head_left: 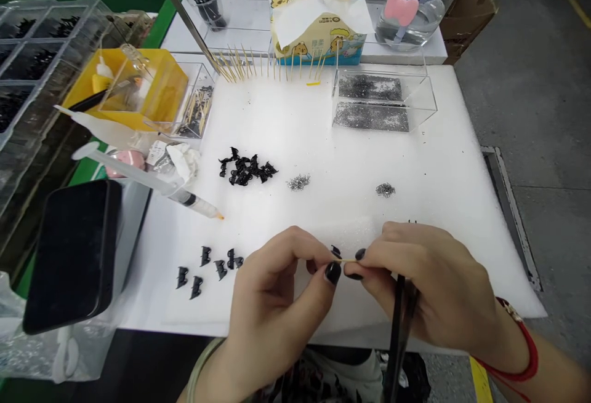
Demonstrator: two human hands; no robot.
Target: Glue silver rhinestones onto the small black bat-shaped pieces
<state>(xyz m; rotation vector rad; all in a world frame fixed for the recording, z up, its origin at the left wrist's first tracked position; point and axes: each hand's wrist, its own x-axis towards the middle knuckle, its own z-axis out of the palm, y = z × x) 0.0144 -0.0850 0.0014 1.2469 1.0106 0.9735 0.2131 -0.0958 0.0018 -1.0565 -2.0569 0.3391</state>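
Both hands meet at the near edge of the table [443, 163], at six o'clock in the view. The left hand [272, 286] and the right hand [425, 286] pinch, fingers closed, the two ends of a thin wooden stick [349, 260], and a tiny black piece [335, 250] sits on it just above the left thumb. That piece is half hidden by the fingertips, so its shape is hard to make out; it may be one of the bat-like pieces lying about. The right hand also traps black tweezers [398, 329] against its palm, their lower end cut off by the bottom of the frame. Both forearms run out of view; a red cord [526, 354] circles the right wrist.

At eight o'clock from the hands lies a small group of black pieces [207, 267]; at eleven o'clock, a denser heap [247, 169]. Two small glitter piles [299, 182] lie at twelve and one o'clock. Beyond them, a clear box [429, 104] holds more glitter. A row of sticks [272, 66] stands upright at the far edge, before a tissue box [321, 24]. At ten o'clock rest a syringe [148, 178], a yellow bin [157, 92] and a black tray [74, 255].

The table is covered in white foam sheet. A grey concrete floor [545, 83] shows at three o'clock.
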